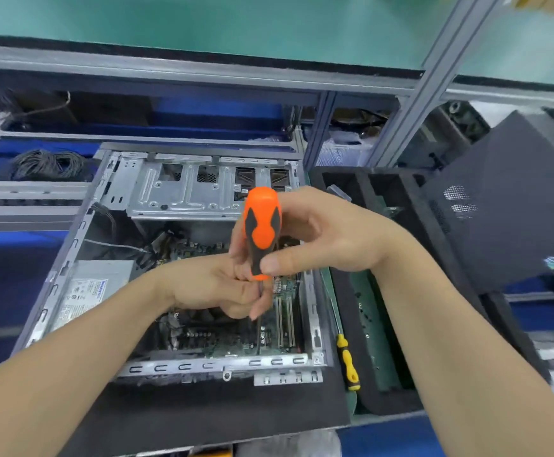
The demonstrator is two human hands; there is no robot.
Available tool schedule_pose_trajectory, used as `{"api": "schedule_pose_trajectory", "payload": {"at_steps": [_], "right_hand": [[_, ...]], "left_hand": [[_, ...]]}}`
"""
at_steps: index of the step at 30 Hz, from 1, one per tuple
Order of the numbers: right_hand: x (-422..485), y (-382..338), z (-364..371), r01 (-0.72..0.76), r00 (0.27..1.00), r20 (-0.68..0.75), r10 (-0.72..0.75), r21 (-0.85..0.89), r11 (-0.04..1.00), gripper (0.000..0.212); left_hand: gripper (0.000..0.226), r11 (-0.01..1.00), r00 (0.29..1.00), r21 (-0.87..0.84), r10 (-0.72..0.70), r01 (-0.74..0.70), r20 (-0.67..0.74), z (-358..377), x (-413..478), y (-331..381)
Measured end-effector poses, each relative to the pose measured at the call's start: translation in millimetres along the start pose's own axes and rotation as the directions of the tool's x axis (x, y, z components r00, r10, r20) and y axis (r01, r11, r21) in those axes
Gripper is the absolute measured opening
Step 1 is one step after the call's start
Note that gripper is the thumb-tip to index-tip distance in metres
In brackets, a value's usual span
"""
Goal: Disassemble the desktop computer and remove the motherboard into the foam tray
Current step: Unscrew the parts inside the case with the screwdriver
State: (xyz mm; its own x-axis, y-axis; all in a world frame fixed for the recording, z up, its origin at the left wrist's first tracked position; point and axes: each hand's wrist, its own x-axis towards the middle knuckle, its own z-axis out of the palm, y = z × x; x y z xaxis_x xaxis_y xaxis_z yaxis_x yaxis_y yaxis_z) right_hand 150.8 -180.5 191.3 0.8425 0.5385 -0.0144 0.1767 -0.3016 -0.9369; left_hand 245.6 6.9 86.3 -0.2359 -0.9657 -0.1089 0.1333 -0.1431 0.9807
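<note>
Orange screwdriver stands on the motherboard inside the open case, where the right hand curls its grip round the handle and the left hand pinches the shaft, so keep it straight and turn slowly.

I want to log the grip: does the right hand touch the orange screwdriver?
Touching. The head view shows the right hand curled round the handle of the orange screwdriver.

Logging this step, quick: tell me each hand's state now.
Left hand: pinches the shaft of the orange screwdriver, just below its handle.
Right hand: grips the orange screwdriver by its handle.
</note>
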Motion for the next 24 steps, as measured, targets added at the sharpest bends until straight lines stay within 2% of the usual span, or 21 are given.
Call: {"api": "schedule_pose_trajectory", "payload": {"at_steps": [3,4,5,7,8,10,13,16,18,20,24], "right_hand": [[-9.1,-41.3,4.2,-0.126,0.974,-0.214,0.075,-0.240,0.962,0.016],[-10.2,-54.6,8.1,-0.190,0.954,-0.288,0.081,-0.373,0.908,0.015],[-9.8,-66.1,13.4,-0.263,0.933,-0.352,0.072,-0.534,0.803,0.019],[-4.6,-82.5,27.0,-0.417,0.895,-0.440,0.076,-0.763,0.493,0.038],[-0.9,-87.8,34.7,-0.494,0.864,-0.490,0.114,-0.786,0.371,0.045],[4.6,-88.2,46.4,-0.600,0.800,-0.570,0.189,-0.753,0.270,0.039],[10.6,-82.3,50.7,-0.616,0.787,-0.578,0.214,-0.737,0.278,0.018],[12.9,-85.3,49.6,-0.552,0.833,-0.505,0.228,-0.793,0.260,0.033],[11.7,-88.7,43.9,-0.477,0.870,-0.419,0.260,-0.848,0.230,0.044],[7.3,-92.3,36.1,-0.420,0.890,-0.345,0.297,-0.875,0.242,0.048],[-2.4,-89.8,27.7,-0.377,0.906,-0.289,0.310,-0.884,0.276,0.042]], "left_hand": [[0.044,0.997,1.000,-0.070,-0.026,0.024,-0.017,10.4,6.4,-0.9],[0.049,0.997,0.999,-0.063,-0.035,0.033,-0.018,13.0,8.4,-0.7],[0.049,0.998,0.999,-0.046,-0.038,0.038,-0.015,15.4,10.9,-0.4],[0.048,0.999,0.999,-0.020,-0.049,0.049,0.010,20.4,15.4,3.8],[0.048,0.998,0.998,-0.006,-0.060,0.061,0.020,23.2,17.2,6.6],[0.049,0.997,0.996,0.013,-0.075,0.075,0.038,26.2,17.8,9.9],[0.043,0.995,0.996,0.049,-0.084,0.082,0.034,27.1,12.9,16.1],[0.057,0.984,0.991,0.119,-0.133,0.136,-0.033,18.8,4.9,21.2],[0.056,0.979,0.987,0.135,-0.140,0.150,-0.085,14.6,1.4,24.7],[0.055,0.991,0.989,0.100,-0.080,0.092,-0.125,12.4,-1.5,29.0],[0.015,0.994,0.986,0.106,0.039,-0.022,-0.165,10.8,-0.7,34.8]]}}
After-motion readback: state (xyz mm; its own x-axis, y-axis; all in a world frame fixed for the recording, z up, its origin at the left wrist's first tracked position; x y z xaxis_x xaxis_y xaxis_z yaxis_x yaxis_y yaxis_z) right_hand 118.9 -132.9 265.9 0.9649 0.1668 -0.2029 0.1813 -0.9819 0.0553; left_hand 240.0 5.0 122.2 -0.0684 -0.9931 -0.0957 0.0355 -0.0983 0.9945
